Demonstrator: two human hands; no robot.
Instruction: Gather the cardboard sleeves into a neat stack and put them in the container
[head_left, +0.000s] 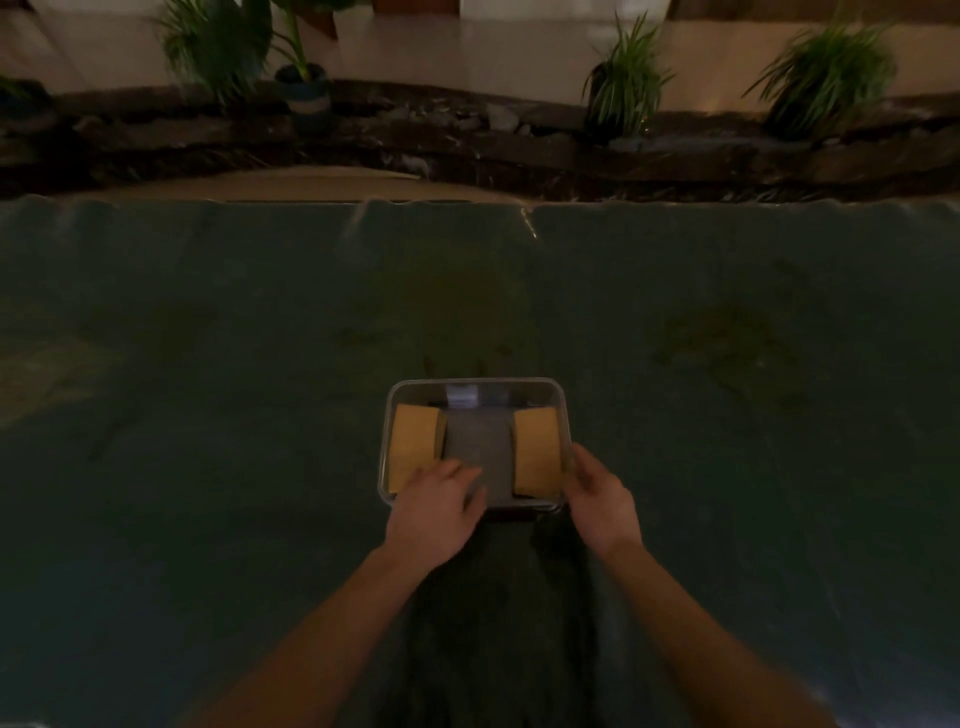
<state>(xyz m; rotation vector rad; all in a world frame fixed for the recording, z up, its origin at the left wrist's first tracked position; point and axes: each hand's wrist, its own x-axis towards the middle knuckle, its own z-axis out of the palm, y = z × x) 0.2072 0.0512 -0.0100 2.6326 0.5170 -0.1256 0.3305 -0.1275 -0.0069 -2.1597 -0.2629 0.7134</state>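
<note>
Clear plastic container on dark green table cover (dim light).
Two tan cardboard sleeves, long axes running away from the person, flank a grey sleeve inside; left hand lies flat, fingers spread on it; right hand touches the rim, fingers loosely curled.

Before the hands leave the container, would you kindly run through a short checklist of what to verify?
1. Sleeves inside the container: ok; left sleeve stack and right sleeve stack both sit within its walls.
2. One neat stack: not ok; two separate groups, with bare floor between them.
3. Left hand clear of the contents: not ok; its fingers reach over the near rim beside the left sleeve stack.
4. Right hand placement: ok; it is at the container's right near corner, outside.
5. Sleeves left on the table: ok; none visible.
6. Sleeve count: cannot tell; too dim.
</note>
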